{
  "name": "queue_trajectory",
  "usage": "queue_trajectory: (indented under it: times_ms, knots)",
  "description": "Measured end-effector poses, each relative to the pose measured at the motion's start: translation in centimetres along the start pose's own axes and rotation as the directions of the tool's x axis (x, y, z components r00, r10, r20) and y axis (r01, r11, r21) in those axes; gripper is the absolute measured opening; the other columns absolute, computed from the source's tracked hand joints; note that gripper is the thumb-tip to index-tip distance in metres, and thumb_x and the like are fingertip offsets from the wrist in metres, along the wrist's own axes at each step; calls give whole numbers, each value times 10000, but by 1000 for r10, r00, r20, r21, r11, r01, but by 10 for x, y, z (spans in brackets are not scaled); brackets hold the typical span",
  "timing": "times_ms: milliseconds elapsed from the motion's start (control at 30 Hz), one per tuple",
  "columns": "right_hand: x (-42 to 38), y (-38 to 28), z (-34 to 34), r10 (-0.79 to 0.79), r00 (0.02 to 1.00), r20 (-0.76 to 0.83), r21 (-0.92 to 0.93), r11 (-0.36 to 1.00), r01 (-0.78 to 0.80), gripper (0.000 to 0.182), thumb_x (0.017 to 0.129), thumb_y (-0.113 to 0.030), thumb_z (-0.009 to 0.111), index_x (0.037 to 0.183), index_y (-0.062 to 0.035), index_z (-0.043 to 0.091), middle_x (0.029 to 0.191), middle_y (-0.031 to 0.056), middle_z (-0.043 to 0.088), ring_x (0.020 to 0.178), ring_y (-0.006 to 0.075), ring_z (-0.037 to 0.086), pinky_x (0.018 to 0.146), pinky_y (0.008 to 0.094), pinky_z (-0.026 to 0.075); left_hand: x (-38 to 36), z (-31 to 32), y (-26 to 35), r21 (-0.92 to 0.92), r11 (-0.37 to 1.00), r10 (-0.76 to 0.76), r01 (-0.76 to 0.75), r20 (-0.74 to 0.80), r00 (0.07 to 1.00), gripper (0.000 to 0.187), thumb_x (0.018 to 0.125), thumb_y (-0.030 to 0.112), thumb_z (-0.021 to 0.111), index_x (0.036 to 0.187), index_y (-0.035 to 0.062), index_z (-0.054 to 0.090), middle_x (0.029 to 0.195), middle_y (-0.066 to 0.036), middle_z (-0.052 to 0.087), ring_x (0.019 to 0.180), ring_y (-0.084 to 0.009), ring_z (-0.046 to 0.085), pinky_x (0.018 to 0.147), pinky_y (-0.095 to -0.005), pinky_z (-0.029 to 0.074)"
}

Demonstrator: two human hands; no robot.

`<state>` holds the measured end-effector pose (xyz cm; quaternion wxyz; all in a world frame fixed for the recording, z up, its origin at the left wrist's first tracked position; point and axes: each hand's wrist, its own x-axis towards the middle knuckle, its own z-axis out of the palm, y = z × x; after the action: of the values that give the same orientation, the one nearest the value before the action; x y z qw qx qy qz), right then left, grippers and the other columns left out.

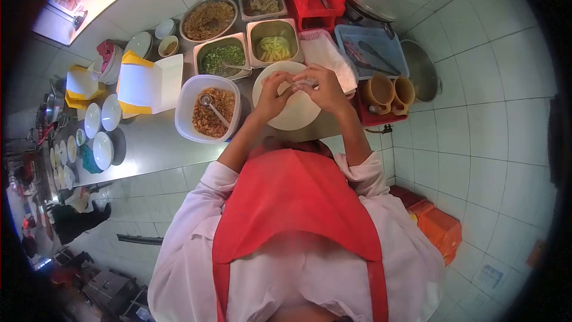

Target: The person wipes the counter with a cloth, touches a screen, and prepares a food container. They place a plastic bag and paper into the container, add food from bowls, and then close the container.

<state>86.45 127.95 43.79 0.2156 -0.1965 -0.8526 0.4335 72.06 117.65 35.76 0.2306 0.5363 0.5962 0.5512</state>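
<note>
Both my hands meet above a round white plate. The fingers of my left hand are bent and pinched together near its centre. My right hand is closed the same way, its fingertips close to the left ones. Something small and pale shows between the fingertips, too small to name. Left of the plate, a white tub holds a brown crumbly food and a metal spoon. Behind the plate are metal pans of sliced pale green vegetable and chopped greens.
A folded cloth, a blue tray with tongs and brown mugs stand at the right. Behind are a red bin and a lidded pot. Open boxes and white bowls are at the left.
</note>
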Motion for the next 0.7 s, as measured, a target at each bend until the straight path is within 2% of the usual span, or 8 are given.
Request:
queue_trajectory:
  times_ms: [133, 200, 333, 400, 500, 600, 667, 700]
  knots:
    - [7, 10, 1, -44, 999, -19, 13, 999, 44, 123, 791, -94, 715, 889, -24, 689, 839, 101, 644, 718, 213, 634, 637, 321, 511, -1, 4, 6, 21, 1000, -22, 23, -25, 999, 163, 833, 117, 668, 984, 81, 617, 1004, -41, 577, 1047, -232, 503, 938, -369, 272]
    - [11, 10, -1, -26, 1000, 6, 0, 1000, 26, 126, 822, -129, 686, 848, -7, 671, 739, 126, 637, 623, 210, 618, 587, 324, 489, -2, 3, 14, 186, 980, 60, -68, 49, 997, 120, 891, 145, 586, 982, 70, 610, 1072, -63, 541, 1097, -242, 457, 935, -380, 264]
    - [18, 4, -5, -93, 995, -33, -87, 992, 90, 185, 851, -172, 658, 808, 8, 651, 645, 153, 605, 557, 216, 589, 546, 335, 453, -2, 9, 28, 204, 977, 68, -67, 0, 998, 158, 929, 183, 512, 962, 54, 597, 1169, -107, 490, 1158, -273, 404, 959, -403, 243]
    - [18, 2, -8, 35, 999, -38, -28, 999, -36, 224, 853, -192, 661, 795, 23, 634, 615, 168, 587, 527, 236, 564, 526, 356, 426, 0, 9, 31, 328, 940, 123, -93, -71, 990, 208, 942, 217, 480, 905, 45, 591, 1240, -141, 444, 1199, -312, 377, 983, -440, 226]
    - [13, 5, -13, 46, 998, -45, -99, 994, -50, 274, 871, -233, 638, 791, 28, 621, 607, 168, 591, 513, 260, 547, 535, 366, 430, 1, 8, 42, 473, 879, 117, -61, -91, 989, 205, 926, 188, 459, 854, 49, 590, 1265, -163, 439, 1225, -341, 359, 1031, -468, 206]
    - [7, 24, -25, 138, 987, 83, -189, 975, -120, 314, 883, -276, 615, 812, 30, 627, 594, 161, 589, 520, 292, 557, 555, 372, 444, 2, 10, 39, 476, 879, 82, -16, -119, 989, 211, 908, 224, 531, 836, 44, 614, 1265, -151, 438, 1250, -320, 357, 1010, -476, 211]
    - [4, 26, -34, 237, 957, 167, -189, 960, -205, 303, 889, -265, 577, 802, 17, 646, 638, 172, 592, 610, 320, 591, 625, 396, 470, 1, 17, 37, 433, 901, 75, -3, -150, 986, 149, 850, 200, 595, 806, 63, 634, 1308, -139, 422, 1282, -326, 334, 1029, -517, 188]
    - [1, 24, -36, 174, 977, 120, -325, 937, -127, 241, 868, -235, 591, 870, 0, 649, 744, 177, 608, 731, 342, 598, 692, 417, 470, 1, 19, 37, 456, 890, 64, 11, -149, 987, 139, 842, 197, 601, 802, 69, 639, 1321, -139, 412, 1295, -333, 320, 1031, -528, 181]
